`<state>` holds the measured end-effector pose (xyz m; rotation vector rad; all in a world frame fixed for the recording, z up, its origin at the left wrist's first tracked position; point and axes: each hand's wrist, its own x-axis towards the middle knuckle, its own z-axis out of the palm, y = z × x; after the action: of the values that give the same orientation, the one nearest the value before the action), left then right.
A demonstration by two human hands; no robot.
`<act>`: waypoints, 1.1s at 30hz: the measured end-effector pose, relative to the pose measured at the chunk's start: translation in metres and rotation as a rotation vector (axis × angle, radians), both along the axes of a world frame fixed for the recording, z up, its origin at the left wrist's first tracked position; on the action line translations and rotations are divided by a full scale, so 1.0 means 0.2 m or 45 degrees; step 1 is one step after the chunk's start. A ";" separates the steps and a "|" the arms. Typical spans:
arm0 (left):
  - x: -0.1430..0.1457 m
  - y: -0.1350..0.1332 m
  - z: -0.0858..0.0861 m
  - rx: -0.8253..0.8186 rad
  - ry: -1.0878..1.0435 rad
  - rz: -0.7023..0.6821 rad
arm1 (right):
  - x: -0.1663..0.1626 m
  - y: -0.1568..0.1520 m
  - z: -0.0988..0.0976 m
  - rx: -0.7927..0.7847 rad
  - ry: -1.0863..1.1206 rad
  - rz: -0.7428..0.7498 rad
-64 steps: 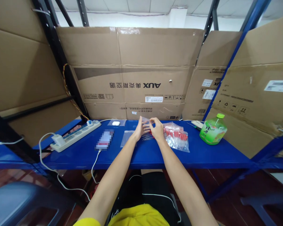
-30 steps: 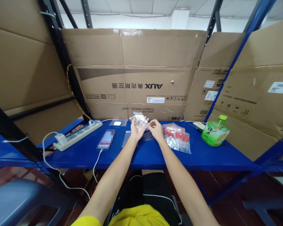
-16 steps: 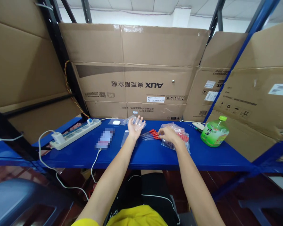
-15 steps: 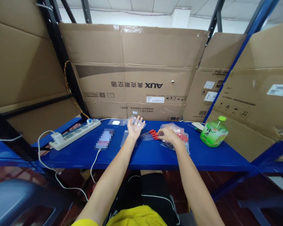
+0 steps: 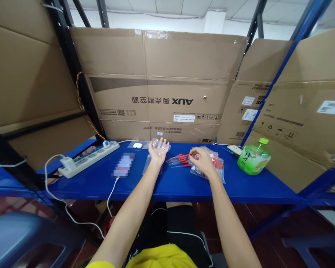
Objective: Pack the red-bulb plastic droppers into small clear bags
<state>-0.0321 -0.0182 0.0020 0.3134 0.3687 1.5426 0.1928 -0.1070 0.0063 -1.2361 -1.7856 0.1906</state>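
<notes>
My left hand [image 5: 158,152] is palm up over the blue shelf [image 5: 170,182], fingers spread, with a small clear plastic bag [image 5: 157,144] resting on it. My right hand [image 5: 201,160] is raised a little above the shelf with its fingers pinched on a red-handled tool [image 5: 187,155]. Several more red-handled tools [image 5: 180,160] lie loose between the hands. Under and behind the right hand lies a clear bag of red-handled tools [image 5: 214,163]. Empty clear bags [image 5: 148,164] lie flat below the left hand.
A white power strip [image 5: 88,160] with a charger and cables sits at the left, a phone [image 5: 124,165] beside it, a white earbud case [image 5: 137,145] at the back. A green drink bottle [image 5: 254,157] lies at the right. Cardboard boxes [image 5: 162,85] wall the back.
My hands parted: the left kept the small clear bag and turned palm up, the right dropped to the loose red-handled tools and has lifted one off the shelf.
</notes>
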 end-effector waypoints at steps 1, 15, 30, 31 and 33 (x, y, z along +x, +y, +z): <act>0.00 0.00 0.00 0.006 -0.003 0.010 | -0.01 -0.03 0.01 0.030 0.081 -0.018; 0.07 -0.03 0.00 -0.021 -0.214 -0.194 | -0.37 0.11 -0.02 0.084 0.024 -0.207; 0.11 -0.04 -0.01 0.046 -0.063 -0.276 | -0.52 0.21 -0.03 -0.108 -0.167 -0.441; 0.10 -0.03 -0.01 0.048 -0.076 -0.259 | -0.51 0.21 -0.03 -0.118 -0.182 -0.386; 0.09 -0.02 -0.02 0.048 -0.099 -0.231 | -0.47 0.20 -0.02 -0.117 -0.205 -0.277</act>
<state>-0.0137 -0.0222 -0.0015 0.3069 0.2433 1.3804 0.0997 -0.0676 0.0017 -1.5382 -1.7779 0.0500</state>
